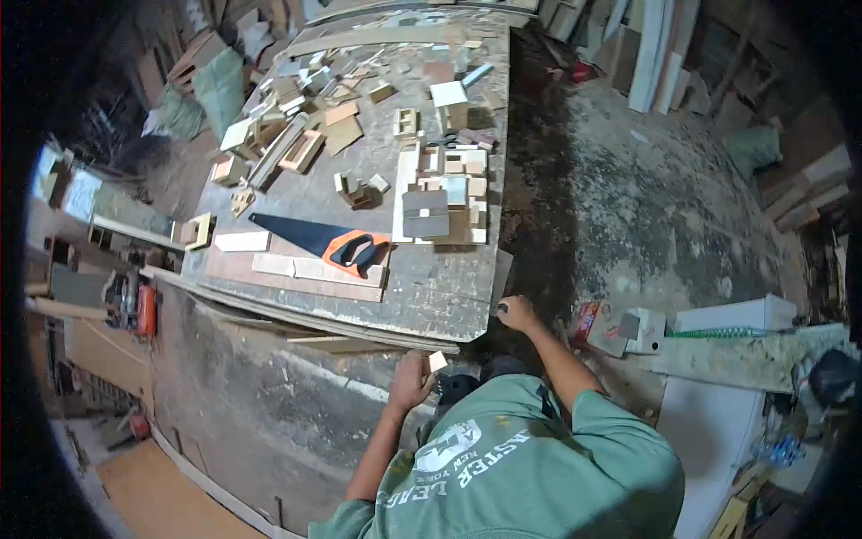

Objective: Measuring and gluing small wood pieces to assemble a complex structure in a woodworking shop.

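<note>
pale block (437, 361) in left hand (411, 384), orange-handled saw (334, 245)

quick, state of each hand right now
Left hand: closed on a small pale block.
Right hand: looks curled; whether it holds anything cannot be told.
</note>
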{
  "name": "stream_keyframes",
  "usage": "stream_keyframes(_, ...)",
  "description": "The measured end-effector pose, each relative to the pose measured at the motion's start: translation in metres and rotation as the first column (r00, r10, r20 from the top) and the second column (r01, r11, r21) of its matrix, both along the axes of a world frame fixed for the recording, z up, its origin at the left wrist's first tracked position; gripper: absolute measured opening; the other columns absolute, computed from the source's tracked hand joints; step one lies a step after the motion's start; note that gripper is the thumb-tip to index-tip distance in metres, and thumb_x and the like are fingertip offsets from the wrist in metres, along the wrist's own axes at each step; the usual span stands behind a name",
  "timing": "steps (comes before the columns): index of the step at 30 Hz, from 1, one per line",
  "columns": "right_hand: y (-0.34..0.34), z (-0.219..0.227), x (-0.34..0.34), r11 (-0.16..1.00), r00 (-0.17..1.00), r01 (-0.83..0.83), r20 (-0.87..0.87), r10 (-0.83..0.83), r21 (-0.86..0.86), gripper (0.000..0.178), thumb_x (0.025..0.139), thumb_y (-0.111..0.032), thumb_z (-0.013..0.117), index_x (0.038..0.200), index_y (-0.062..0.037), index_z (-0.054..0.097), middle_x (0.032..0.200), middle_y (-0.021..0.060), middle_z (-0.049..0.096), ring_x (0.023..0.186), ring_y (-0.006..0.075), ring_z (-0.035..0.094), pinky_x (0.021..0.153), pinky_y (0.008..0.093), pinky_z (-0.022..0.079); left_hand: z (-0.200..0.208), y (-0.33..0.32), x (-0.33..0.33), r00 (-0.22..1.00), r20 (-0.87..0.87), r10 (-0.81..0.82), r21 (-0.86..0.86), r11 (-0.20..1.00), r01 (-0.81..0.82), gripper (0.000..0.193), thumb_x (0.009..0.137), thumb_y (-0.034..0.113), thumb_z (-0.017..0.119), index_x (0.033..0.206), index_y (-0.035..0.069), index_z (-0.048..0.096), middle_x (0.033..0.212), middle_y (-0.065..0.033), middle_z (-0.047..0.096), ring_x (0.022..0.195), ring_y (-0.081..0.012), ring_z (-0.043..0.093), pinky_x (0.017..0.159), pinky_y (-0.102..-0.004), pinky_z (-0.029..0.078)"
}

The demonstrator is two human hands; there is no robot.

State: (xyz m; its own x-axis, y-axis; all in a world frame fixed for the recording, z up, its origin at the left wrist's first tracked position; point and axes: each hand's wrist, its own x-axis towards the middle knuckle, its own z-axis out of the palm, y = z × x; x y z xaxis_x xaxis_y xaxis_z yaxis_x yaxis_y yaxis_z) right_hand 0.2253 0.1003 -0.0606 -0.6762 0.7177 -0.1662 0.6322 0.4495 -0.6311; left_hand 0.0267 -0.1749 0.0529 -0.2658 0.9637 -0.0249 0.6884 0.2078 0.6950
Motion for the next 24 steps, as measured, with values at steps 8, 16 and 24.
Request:
stream_keyframes(8,-0.011,-0.066,0.176,0.978,0.931,0.17,0.307,-0.199,0.119,0.029,0.075,-0.024,0.065,0.098,-0.0057,0.068,0.099,0.0204,0.065,0.09,0.0381,0.063,0.08,0.0464,0.05,-0.014,0.05,0.012,0.944,-0.228,-0.24,-0.029,0.97,0.24,0.052,0.069,0.016,0.072,0.116,0.006,0.052,0.114,-0.0161,0.053,0.106,-0.0362,0.049,0.09,-0.0483,0.038)
stream_keyframes(16,-0.122,-0.156,0.413,0.794,0.59,0.575,0.574,-0.569,0.197,0.027,0.066,-0.023,0.073,0.08,-0.0052,0.059,0.08,0.0213,0.061,0.081,0.0404,0.06,0.066,0.0506,0.049,-0.01,0.128,-0.005,0.895,-0.366,-0.256,0.011,0.96,0.279,0.05,0.07,0.022,0.072,0.117,0.013,0.058,0.115,-0.0123,0.056,0.106,-0.0347,0.051,0.093,-0.048,0.038)
stream_keyframes(24,-0.181,-0.158,0.339,0.849,0.604,0.528,0.701,-0.379,0.004,0.041,0.088,-0.027,0.058,0.123,-0.0059,0.052,0.111,0.0117,0.065,0.093,0.0304,0.061,0.081,0.045,0.049,-0.022,0.147,-0.014,0.885,-0.337,-0.321,0.046,0.933,0.357,0.048,0.073,0.028,0.069,0.118,0.019,0.059,0.115,-0.0111,0.054,0.109,-0.0352,0.049,0.092,-0.0489,0.038)
